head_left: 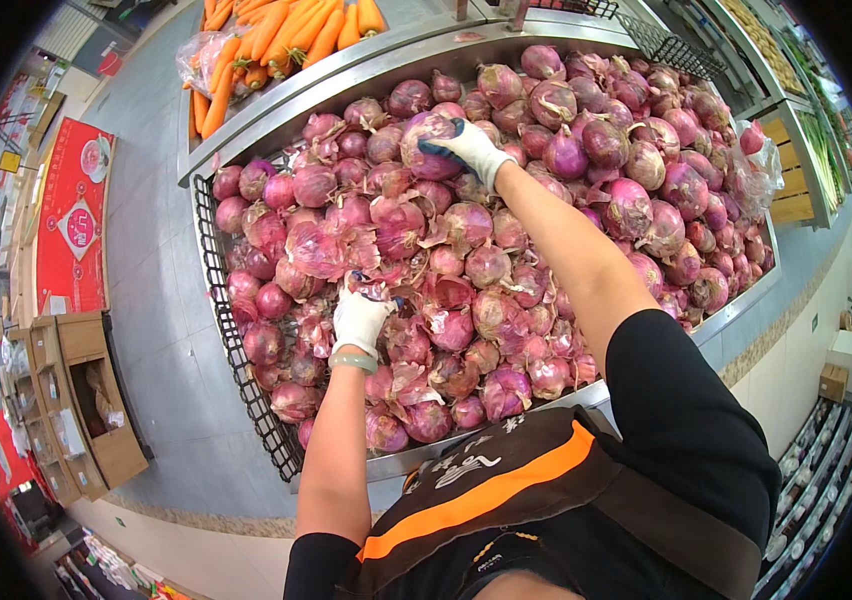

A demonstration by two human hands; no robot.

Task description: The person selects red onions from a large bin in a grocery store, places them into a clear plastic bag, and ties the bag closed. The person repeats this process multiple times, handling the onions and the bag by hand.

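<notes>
A wide metal-edged bin (741, 292) is heaped with red onions, many wrapped in loose, papery skins. My right hand (471, 150), in a white glove with dark-coated fingers, grips a large red onion (426, 146) near the bin's far side. My left hand (363, 315), in a matching glove, is low over the nearer left part of the heap. Its fingers are curled on some onion skin (373, 289); how firmly they hold it cannot be told. A pale green bangle (353, 363) circles my left wrist.
Black plastic mesh (246, 360) edges the bin's left side. Carrots (268, 37) lie in a metal tray beyond, with a plastic bag (197, 56) by them. Another plastic bag (760, 169) hangs at the right rim. Cardboard boxes (85, 405) stand left, across the tiled floor (171, 300).
</notes>
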